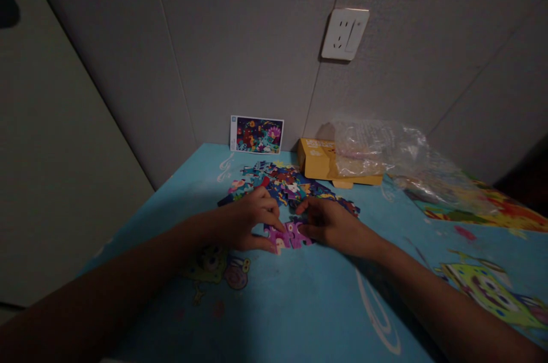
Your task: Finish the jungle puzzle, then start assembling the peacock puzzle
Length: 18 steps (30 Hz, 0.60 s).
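Observation:
Two or so joined purple puzzle pieces (pixel 294 234) lie flat on the table in front of me. My left hand (pixel 256 217) grips their left side, thumb at the near edge and fingertips on the far part. From the right, my right hand (pixel 329 225) holds the right-hand purple piece, with its thumb on it and its fingers curled; part of the grip is hidden. Just beyond both hands spreads a pile of loose, colourful puzzle pieces (pixel 287 176), partly covered by my fingers.
A small picture card (pixel 257 134) leans on the wall. Right of it lies a yellow box (pixel 319 160), with a clear plastic bag (pixel 377 146) over part of it. A colourful sheet (pixel 509 206) is at the right. The blue cartoon tablecloth (pixel 291 306) covers the table. A socket (pixel 345 35) is above.

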Each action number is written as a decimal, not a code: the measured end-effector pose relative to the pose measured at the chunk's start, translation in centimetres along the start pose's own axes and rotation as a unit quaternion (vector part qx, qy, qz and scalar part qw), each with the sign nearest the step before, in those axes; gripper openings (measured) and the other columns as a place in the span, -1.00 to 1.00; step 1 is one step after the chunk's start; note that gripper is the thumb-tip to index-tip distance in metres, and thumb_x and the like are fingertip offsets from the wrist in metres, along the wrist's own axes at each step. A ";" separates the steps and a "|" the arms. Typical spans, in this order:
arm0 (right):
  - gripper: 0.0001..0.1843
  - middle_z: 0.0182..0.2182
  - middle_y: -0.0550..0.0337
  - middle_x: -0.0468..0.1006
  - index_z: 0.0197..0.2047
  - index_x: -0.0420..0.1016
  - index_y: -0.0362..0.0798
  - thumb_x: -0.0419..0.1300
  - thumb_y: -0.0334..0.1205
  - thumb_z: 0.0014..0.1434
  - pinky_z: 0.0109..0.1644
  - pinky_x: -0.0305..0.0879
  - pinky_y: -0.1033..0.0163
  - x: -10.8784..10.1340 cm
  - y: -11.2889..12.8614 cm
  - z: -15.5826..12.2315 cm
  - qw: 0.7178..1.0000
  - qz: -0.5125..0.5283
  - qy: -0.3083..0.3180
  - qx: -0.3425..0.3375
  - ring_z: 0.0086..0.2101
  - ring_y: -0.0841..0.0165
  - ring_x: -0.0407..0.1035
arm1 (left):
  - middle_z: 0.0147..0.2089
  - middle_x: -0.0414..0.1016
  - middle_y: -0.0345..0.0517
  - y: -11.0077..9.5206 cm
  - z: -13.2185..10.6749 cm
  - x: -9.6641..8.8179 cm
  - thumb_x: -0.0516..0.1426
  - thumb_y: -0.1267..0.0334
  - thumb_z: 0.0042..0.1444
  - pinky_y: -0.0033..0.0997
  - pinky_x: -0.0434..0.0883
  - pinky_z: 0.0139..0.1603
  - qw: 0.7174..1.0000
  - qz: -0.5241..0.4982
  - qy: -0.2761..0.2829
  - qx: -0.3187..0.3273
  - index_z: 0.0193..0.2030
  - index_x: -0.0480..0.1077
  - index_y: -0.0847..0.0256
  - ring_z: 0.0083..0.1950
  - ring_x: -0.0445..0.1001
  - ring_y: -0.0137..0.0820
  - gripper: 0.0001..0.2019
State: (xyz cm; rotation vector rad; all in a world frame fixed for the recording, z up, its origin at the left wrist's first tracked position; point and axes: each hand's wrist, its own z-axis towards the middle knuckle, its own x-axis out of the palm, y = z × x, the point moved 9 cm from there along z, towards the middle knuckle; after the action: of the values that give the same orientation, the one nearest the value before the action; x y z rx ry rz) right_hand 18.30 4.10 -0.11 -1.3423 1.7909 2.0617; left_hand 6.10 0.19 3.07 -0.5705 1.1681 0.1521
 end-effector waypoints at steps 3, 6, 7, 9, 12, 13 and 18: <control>-0.72 -0.56 0.32 0.40 -0.13 0.38 -0.11 0.23 -0.33 0.04 -0.49 0.08 0.33 -0.1 -0.1 0.0 1.000 -0.006 -0.009 0.008 -0.54 0.43 0.26 | -0.12 0.44 -0.05 -0.1 0.0 -0.1 0.25 0.01 0.09 -0.16 0.22 0.11 1.000 -0.004 0.002 -0.001 -0.09 0.52 0.10 -0.04 0.29 -0.24 -0.69; -0.74 -0.57 0.33 0.40 -0.16 0.40 -0.09 0.22 -0.35 0.02 -0.49 0.07 0.33 -0.1 -0.4 0.0 1.000 -0.001 -0.010 0.024 -0.54 0.43 0.26 | -0.12 0.44 -0.04 -0.3 0.0 -0.2 0.24 0.02 0.10 -0.14 0.24 0.09 1.000 -0.011 -0.002 0.001 -0.08 0.52 0.08 -0.04 0.29 -0.23 -0.71; -0.74 -0.58 0.33 0.40 -0.17 0.39 -0.09 0.22 -0.35 0.01 -0.49 0.06 0.33 -0.1 -0.5 0.0 0.999 0.004 -0.011 0.032 -0.54 0.43 0.26 | -0.12 0.44 -0.03 -0.3 0.0 -0.2 0.24 0.02 0.10 -0.14 0.24 0.09 1.000 -0.011 -0.003 0.001 -0.08 0.52 0.09 -0.04 0.29 -0.23 -0.70; -0.73 -0.58 0.32 0.41 -0.17 0.38 -0.09 0.23 -0.34 0.00 -0.50 0.06 0.33 -0.1 -0.8 -0.1 0.998 0.010 -0.017 0.052 -0.55 0.43 0.27 | -0.12 0.43 -0.02 -0.3 0.1 -0.2 0.24 0.02 0.10 -0.15 0.24 0.09 1.000 -0.006 -0.002 0.001 -0.04 0.52 0.11 -0.04 0.29 -0.23 -0.67; -0.68 -0.56 0.30 0.45 -0.15 0.36 -0.08 0.24 -0.31 -0.02 -0.50 0.06 0.31 -0.2 -1.2 -0.3 0.996 0.007 -0.028 0.081 -0.56 0.42 0.29 | -0.11 0.41 0.00 -0.4 0.1 0.0 0.24 0.03 0.11 -0.17 0.24 0.08 1.000 0.003 0.005 0.000 0.00 0.50 0.12 -0.04 0.28 -0.23 -0.64; -0.66 -0.55 0.29 0.46 -0.13 0.35 -0.08 0.25 -0.30 -0.02 -0.49 0.06 0.31 -0.2 -1.2 -0.4 0.996 0.004 -0.031 0.087 -0.56 0.41 0.29 | -0.10 0.41 0.00 -0.4 0.1 0.0 0.23 0.04 0.11 -0.17 0.24 0.08 1.000 0.007 0.007 -0.001 0.01 0.49 0.12 -0.04 0.28 -0.23 -0.64; -0.61 -0.53 0.27 0.49 -0.08 0.34 -0.07 0.25 -0.26 -0.01 -0.47 0.07 0.29 -0.3 -0.8 -0.4 0.995 -0.021 -0.035 0.087 -0.54 0.39 0.31 | -0.07 0.38 0.00 -0.4 0.1 0.3 0.24 0.05 0.10 -0.14 0.23 0.09 1.000 0.018 0.017 -0.007 0.04 0.48 0.10 -0.04 0.27 -0.22 -0.62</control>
State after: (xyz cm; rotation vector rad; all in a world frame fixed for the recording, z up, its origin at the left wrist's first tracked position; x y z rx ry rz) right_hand 19.19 4.12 -0.48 -1.2353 1.8478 1.8577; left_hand 6.46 -0.15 2.99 -0.5678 1.2120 0.1818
